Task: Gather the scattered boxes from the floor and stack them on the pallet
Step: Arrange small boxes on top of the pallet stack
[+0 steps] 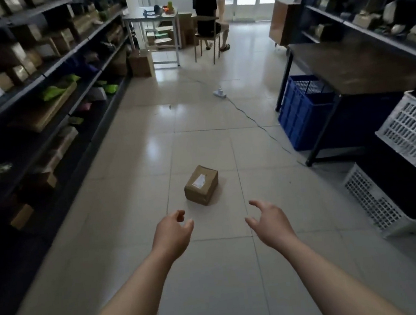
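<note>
A small brown cardboard box [201, 185] with a white label on top lies on the tiled floor in the middle of the aisle. My left hand [172, 232] reaches out just short of it, to its lower left, with loosely curved fingers that hold nothing. My right hand [267, 218] is stretched out to the box's lower right, also empty with relaxed, spread fingers. Neither hand touches the box. No pallet is in view.
Dark shelving [37, 81] full of parcels lines the left side. On the right stand a dark table [351, 63], a blue crate [300, 115] and white crates [412, 139]. A cable and power strip [220, 93] cross the floor ahead. A person [207, 12] sits at a far table.
</note>
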`<state>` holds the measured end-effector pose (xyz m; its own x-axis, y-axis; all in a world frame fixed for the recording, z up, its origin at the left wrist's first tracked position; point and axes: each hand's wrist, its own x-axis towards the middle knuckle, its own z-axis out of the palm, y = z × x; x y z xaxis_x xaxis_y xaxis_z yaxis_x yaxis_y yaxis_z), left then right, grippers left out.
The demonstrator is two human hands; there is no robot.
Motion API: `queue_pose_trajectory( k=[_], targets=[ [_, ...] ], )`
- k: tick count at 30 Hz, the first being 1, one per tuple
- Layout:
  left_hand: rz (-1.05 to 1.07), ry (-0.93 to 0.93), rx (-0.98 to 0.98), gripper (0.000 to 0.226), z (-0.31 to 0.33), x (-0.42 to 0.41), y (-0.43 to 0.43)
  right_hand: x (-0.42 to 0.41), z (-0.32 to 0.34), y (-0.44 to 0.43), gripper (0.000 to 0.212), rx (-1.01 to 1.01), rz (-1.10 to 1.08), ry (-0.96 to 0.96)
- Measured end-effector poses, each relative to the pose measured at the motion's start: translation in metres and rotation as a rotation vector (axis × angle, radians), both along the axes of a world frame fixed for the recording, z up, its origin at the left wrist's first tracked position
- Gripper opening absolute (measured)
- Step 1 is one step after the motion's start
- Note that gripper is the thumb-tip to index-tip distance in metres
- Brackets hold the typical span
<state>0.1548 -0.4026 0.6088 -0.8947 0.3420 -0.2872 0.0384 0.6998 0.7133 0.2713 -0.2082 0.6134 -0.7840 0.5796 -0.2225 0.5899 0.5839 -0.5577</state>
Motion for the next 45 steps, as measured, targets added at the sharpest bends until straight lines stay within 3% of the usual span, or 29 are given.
queue_pose_trajectory(
  k=[14,22,28,35,45],
  targets=[
    [0.180,-0.069,0.040,0.038,-0.030,-0.218,0.206,-0.263,-0.036,0.222,0.048,-0.054,0.137,-0.099],
    [0.332,-0.217,0.011,0.046,-0.085,-0.343,0.250,-0.415,-0.079,0.278,0.047,-0.085,0.226,-0.191],
    [0.393,-0.318,-0.021,0.039,-0.123,-0.444,0.286,-0.525,-0.118,0.300,0.048,-0.126,0.248,-0.284],
    [0.456,-0.418,-0.079,0.037,-0.184,-0.539,0.323,-0.633,-0.190,0.328,0.049,-0.156,0.302,-0.383],
    [0.730,-0.591,-0.139,0.043,-0.344,-0.595,0.355,-0.731,-0.359,0.372,0.051,-0.143,0.483,-0.553]
  ],
)
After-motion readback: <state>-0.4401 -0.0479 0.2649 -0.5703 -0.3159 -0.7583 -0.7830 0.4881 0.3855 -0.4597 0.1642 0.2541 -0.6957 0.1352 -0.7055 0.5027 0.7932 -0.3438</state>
